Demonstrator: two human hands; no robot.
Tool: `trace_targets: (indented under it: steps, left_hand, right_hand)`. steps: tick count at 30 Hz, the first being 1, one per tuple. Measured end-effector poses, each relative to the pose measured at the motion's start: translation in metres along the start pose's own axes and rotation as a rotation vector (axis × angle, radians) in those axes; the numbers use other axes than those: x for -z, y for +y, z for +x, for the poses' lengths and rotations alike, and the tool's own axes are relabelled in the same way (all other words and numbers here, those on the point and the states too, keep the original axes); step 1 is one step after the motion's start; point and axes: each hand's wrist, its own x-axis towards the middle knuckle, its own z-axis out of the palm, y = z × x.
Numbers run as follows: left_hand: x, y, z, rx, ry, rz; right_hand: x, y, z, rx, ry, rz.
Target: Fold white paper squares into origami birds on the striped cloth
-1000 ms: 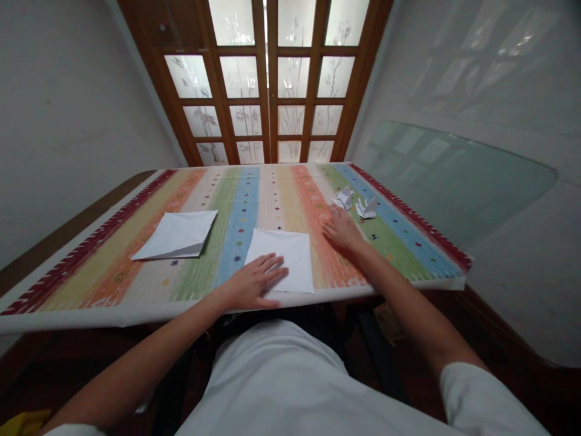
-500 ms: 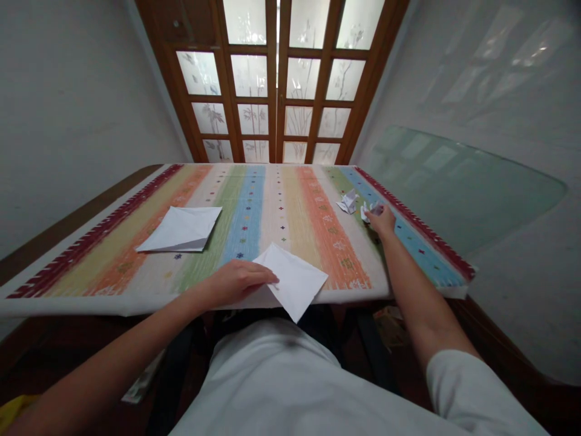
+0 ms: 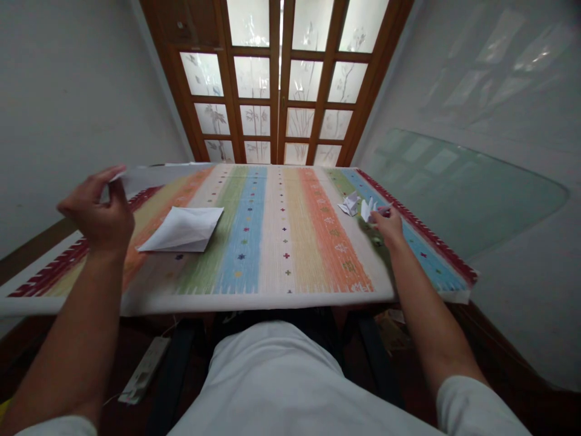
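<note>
My left hand [image 3: 97, 212] is raised above the table's left side, fingers pinched on a white paper sheet [image 3: 154, 177] that I see nearly edge-on, stretching right from the hand. My right hand [image 3: 385, 223] rests on the striped tablecloth [image 3: 281, 242] at the far right, fingers closed on a small white folded paper figure [image 3: 367, 209]. A second folded paper figure [image 3: 350, 203] lies just left of it, untouched. A white paper stack [image 3: 181, 229] lies on the cloth right of my left hand.
Wooden doors with frosted glass panes [image 3: 276, 79] stand behind the table. A large glass pane [image 3: 454, 181] leans on the right wall. A power strip [image 3: 143, 369] lies on the floor under the table's left front.
My left hand has lifted the white sheet from the table's front edge up and to the left. My right hand stays at the folded figure, drawn slightly nearer.
</note>
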Motion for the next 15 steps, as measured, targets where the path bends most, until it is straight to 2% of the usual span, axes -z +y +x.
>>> trace_targets:
  steps: [1,3,8,10,13,15]
  left_hand:
    - [0.0,-0.009,-0.005,-0.031,0.021,0.039]
    - [-0.003,-0.028,-0.022,-0.074,-0.089,0.04]
    - [-0.013,-0.07,-0.073,-0.046,-0.762,0.02]
    - [-0.015,-0.081,-0.082,-0.051,-0.915,0.02]
    - [-0.017,-0.077,-0.079,-0.056,-0.919,-0.003]
    - [-0.021,-0.057,-0.073,-0.077,-0.863,-0.011]
  right_hand:
    - [0.001,-0.002,-0.004,-0.009,-0.021,0.034]
    - [0.003,-0.005,-0.011,-0.029,-0.067,0.094]
    - [0.001,-0.021,-0.03,-0.101,-0.266,0.333]
    - [-0.002,-0.03,-0.041,-0.091,-0.342,0.403]
    - [-0.009,-0.045,-0.06,-0.043,-0.451,0.478]
    - [-0.014,-0.054,-0.074,0.004,-0.525,0.509]
